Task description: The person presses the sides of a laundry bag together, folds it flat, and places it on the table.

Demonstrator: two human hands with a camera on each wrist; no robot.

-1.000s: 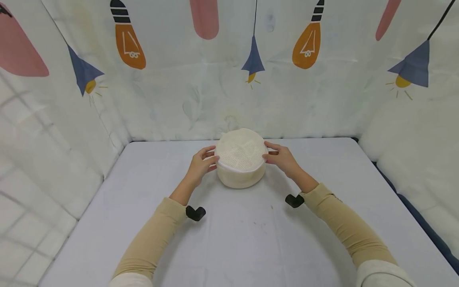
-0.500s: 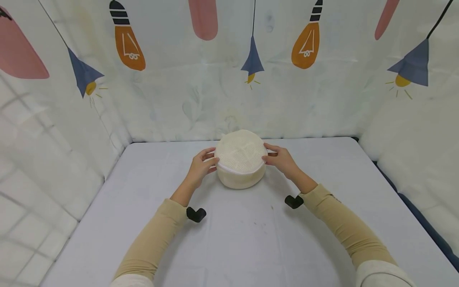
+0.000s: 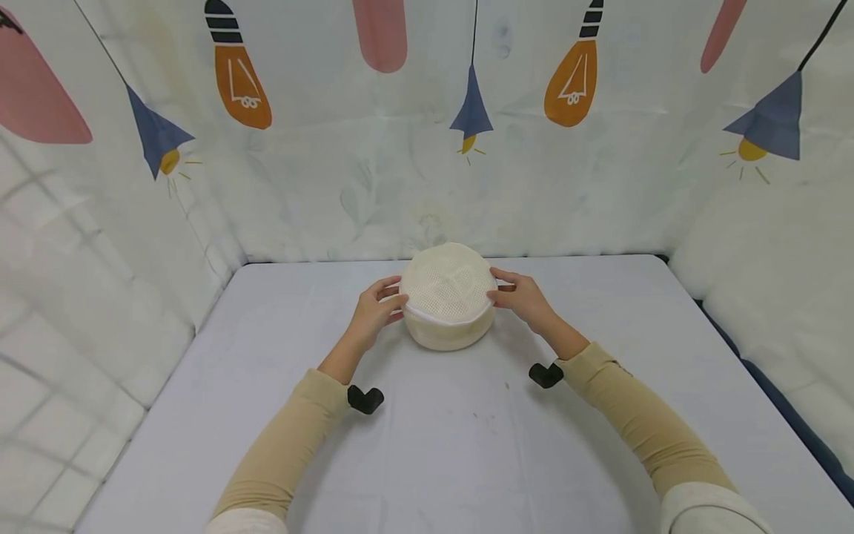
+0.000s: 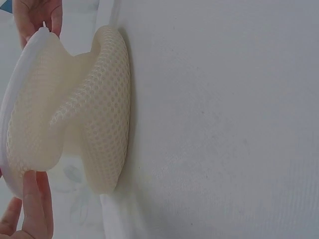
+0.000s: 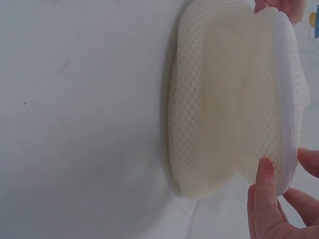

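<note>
Left hand [image 3: 372, 310], right hand [image 3: 523, 298] — half-curled — pinch a mesh bag [image 3: 448, 297].

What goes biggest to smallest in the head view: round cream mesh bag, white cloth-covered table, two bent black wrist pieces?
1. White cloth-covered table
2. Round cream mesh bag
3. Left bent black piece, right bent black piece: look alike

Free tabletop [image 3: 440, 445] before mesh bag [image 3: 448, 289]
</note>
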